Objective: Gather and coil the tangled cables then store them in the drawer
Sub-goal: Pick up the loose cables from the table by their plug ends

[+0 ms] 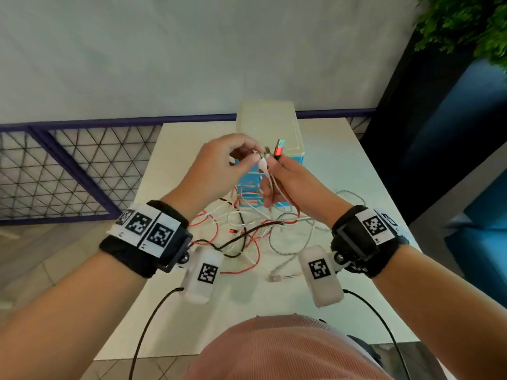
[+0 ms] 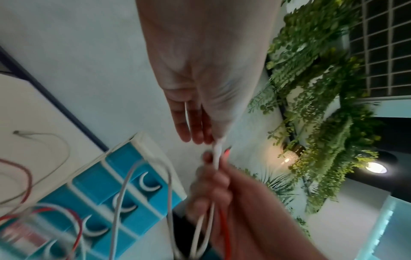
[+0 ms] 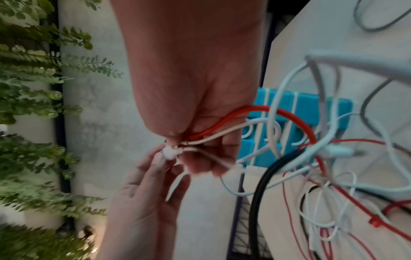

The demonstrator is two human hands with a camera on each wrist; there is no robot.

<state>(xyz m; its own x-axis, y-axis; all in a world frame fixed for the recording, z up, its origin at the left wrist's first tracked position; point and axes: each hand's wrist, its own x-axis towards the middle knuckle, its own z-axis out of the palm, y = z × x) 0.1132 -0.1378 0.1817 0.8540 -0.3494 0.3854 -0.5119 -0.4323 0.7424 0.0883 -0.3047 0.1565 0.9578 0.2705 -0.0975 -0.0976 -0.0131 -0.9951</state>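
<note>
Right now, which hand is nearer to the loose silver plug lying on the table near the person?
Right. The right hand is raised almost straight beyond the silver plug; the left hand is raised farther to its left. Neither touches it.

A white table [image 1: 343,165] is carrying a small drawer unit [image 1: 270,133] with blue fronts standing at its far edge and, just in front of it, a loose tangle of red, white, black and braided grey cables [image 1: 247,231] sprawling across its middle.
</note>
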